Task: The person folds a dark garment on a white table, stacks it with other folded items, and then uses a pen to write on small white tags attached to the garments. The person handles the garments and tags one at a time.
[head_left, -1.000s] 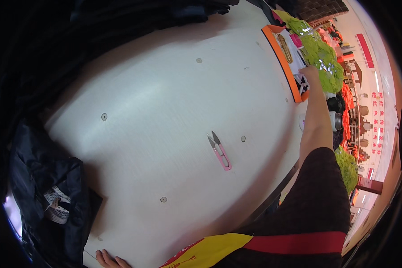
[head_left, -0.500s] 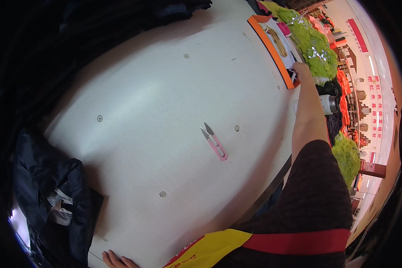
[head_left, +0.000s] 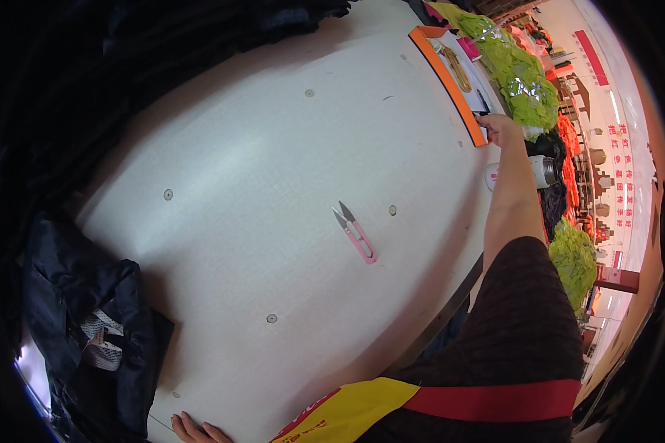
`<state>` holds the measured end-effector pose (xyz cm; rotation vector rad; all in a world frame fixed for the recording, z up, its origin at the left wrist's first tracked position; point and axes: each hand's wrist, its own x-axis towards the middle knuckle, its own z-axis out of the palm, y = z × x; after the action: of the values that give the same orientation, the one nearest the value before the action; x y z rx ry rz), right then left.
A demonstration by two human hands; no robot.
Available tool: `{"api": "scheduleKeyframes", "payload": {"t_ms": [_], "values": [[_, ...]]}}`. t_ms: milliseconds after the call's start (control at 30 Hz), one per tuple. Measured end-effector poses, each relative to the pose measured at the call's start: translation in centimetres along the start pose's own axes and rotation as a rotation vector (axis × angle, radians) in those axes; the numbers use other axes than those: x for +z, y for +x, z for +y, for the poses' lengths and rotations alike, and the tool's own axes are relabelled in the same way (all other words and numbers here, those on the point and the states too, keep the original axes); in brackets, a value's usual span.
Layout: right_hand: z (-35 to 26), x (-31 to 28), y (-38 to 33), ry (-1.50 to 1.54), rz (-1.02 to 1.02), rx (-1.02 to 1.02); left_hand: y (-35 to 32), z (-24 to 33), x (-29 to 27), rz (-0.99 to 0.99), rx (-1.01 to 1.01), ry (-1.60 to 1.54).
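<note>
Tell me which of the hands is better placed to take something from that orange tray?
Right. The right hand already rests at the orange tray edge, arm outstretched. The left hand lies at the near table edge, far away.

Pink-handled thread snips (head_left: 356, 235) lie alone mid-table, blades apart, on the white worktable (head_left: 273, 170). Dark navy garments (head_left: 89, 325) are heaped at its left edge. Neon-green fabric (head_left: 521, 77) piles up beyond the far right corner.

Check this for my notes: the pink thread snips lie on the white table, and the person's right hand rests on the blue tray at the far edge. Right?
Not quite. The head view shows the tray is orange, not blue. The rest holds: the pink thread snips lie on the white table, and the right hand rests at the tray's corner.
</note>
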<state>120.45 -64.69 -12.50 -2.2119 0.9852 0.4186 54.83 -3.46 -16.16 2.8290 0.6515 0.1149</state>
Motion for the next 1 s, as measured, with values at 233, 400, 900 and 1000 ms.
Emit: {"api": "scheduleKeyframes", "payload": {"t_ms": [233,400,900,1000], "values": [[0.9,0.9,1.6,0.278,0.143,-0.065,-0.2,-0.2,0.0,0.014,0.009,-0.011],[0.6,1.3,2.7,0.327,0.173,-0.157,-0.5,-0.5,0.2,0.025,0.005,-0.022],[-1.4,0.8,1.6,0.183,0.298,-0.297,-0.3,-0.3,0.3,0.029,0.002,-0.014],[-2.3,-1.2,-0.1,0.171,0.325,-0.279,-0.3,-0.2,0.2,0.017,0.003,-0.011]]}}
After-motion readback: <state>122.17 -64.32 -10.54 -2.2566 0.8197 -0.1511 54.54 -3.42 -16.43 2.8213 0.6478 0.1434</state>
